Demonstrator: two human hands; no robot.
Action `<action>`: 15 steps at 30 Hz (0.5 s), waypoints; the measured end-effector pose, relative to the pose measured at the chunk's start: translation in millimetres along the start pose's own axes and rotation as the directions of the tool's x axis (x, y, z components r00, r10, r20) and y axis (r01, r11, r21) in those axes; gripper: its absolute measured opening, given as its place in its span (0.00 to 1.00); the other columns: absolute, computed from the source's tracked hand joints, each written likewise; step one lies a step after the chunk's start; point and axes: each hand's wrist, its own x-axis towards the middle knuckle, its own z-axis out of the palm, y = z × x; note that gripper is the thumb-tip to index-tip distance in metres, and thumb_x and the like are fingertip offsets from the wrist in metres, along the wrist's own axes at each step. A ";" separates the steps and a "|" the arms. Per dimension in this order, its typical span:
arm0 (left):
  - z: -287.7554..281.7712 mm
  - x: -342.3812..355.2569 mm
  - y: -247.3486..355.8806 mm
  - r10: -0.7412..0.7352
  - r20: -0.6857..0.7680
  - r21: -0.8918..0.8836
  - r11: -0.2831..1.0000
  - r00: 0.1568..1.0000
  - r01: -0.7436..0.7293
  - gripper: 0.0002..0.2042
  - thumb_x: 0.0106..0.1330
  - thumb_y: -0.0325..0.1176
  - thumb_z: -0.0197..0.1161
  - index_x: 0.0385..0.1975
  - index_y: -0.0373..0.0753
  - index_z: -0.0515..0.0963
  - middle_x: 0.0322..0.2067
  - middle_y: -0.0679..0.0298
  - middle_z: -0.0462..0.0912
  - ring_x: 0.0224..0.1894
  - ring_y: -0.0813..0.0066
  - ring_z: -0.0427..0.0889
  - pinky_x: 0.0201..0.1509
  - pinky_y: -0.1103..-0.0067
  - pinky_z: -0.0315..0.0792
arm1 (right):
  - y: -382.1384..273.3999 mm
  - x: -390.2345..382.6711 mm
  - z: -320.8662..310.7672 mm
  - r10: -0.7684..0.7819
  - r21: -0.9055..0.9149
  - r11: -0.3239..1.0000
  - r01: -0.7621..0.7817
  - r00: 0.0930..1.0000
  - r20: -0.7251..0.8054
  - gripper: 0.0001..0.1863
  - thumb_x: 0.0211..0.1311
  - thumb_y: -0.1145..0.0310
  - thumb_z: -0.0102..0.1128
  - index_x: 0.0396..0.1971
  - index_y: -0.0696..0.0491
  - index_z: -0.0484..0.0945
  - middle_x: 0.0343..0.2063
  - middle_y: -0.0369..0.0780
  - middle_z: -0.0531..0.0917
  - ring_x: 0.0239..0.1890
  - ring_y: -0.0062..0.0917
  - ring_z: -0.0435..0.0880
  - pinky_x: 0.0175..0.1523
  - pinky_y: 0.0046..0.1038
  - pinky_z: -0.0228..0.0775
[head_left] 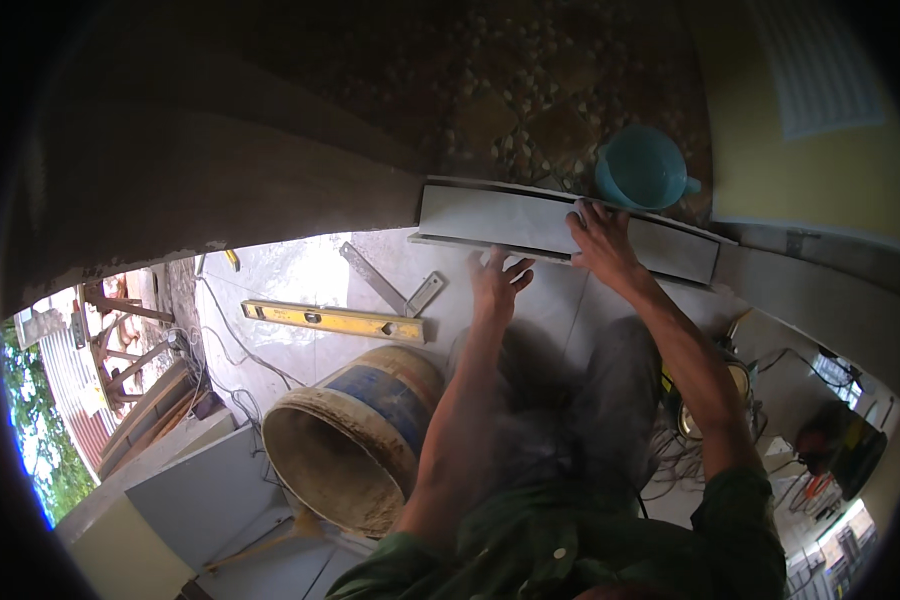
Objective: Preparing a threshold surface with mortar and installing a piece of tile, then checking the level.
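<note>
A long, pale tile strip [490, 216] lies in the gap between two low edges, at the doorway in front of me. My right hand [604, 245] rests on the strip right of its middle, fingers spread across it toward the far edge and thumb near the close edge. At the strip's near edge is my left hand [496, 288], its fingers apart and curved, with nothing seen in them. Whether its fingertips touch the edge I cannot tell. Just beyond the strip, close to my right hand, stands a light blue plastic mug [642, 168] with a handle.
A yellow spirit level [332, 320] and a metal try square [395, 285] lie on the pale tiled floor [542, 297] to the left. Nearer stands a mortar-stained bucket [315, 455], tipped toward me. Grey tiles [210, 490] and cables lie beside it. More cables [670, 465] are on the right.
</note>
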 end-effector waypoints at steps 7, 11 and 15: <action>-2.1 3.2 -2.5 0.013 0.083 0.000 1.000 0.996 -0.013 0.16 0.72 0.36 0.41 0.52 0.33 0.53 0.50 0.52 0.64 0.48 0.49 0.77 0.46 0.66 0.75 | -0.2 2.3 5.0 0.008 -0.014 1.000 -0.007 0.999 0.037 0.31 0.35 0.62 0.74 0.42 0.53 0.70 0.51 0.43 0.71 0.54 0.31 0.67 0.46 0.46 0.60; -4.7 0.9 -1.7 0.040 0.091 -0.009 0.999 0.995 -0.039 0.15 0.72 0.34 0.43 0.51 0.34 0.54 0.50 0.51 0.64 0.47 0.50 0.77 0.45 0.66 0.75 | -2.3 5.3 10.1 -0.002 -0.055 0.998 0.001 1.000 -0.015 0.29 0.33 0.64 0.73 0.39 0.53 0.71 0.48 0.42 0.73 0.51 0.30 0.69 0.44 0.45 0.61; -7.1 2.8 -5.4 0.043 0.057 -0.024 0.999 0.997 -0.041 0.14 0.71 0.37 0.47 0.47 0.37 0.55 0.48 0.52 0.67 0.43 0.53 0.78 0.40 0.68 0.75 | -5.2 4.1 8.0 -0.008 -0.067 0.998 0.005 0.999 -0.042 0.28 0.32 0.65 0.73 0.38 0.53 0.71 0.45 0.41 0.74 0.50 0.29 0.70 0.43 0.44 0.62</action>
